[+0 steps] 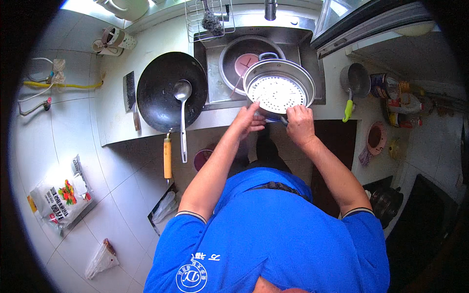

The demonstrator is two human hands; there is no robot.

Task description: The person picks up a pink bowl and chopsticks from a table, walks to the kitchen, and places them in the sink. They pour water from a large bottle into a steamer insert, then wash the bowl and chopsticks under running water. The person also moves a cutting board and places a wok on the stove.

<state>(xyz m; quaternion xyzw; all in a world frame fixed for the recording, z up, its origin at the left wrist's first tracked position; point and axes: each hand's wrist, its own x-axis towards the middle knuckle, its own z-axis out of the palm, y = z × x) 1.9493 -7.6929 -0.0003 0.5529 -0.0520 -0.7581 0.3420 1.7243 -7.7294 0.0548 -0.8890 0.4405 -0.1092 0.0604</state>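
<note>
A round stainless-steel steamer pot [277, 94] with a perforated bottom is at the sink's front edge, partly over a large metal basin [229, 62]. My right hand [300, 122] grips its near rim beside the near handle. My left hand [251, 121] is at the pot's near left side, thumb at the rim and fingers apart; whether it bears any weight I cannot tell. Inside the basin lies a pink round dish [246, 63] with thin sticks across it. Left of the sink rests a black wok [166, 99] with a metal ladle [183, 121] in it.
A cleaver [129, 91] lies left of the wok. The wok's wooden handle [167, 155] juts past the counter edge. A wire rack [190, 22] and faucet [270, 10] stand behind. To the right are a small saucepan [355, 78] and several bottles [406, 103].
</note>
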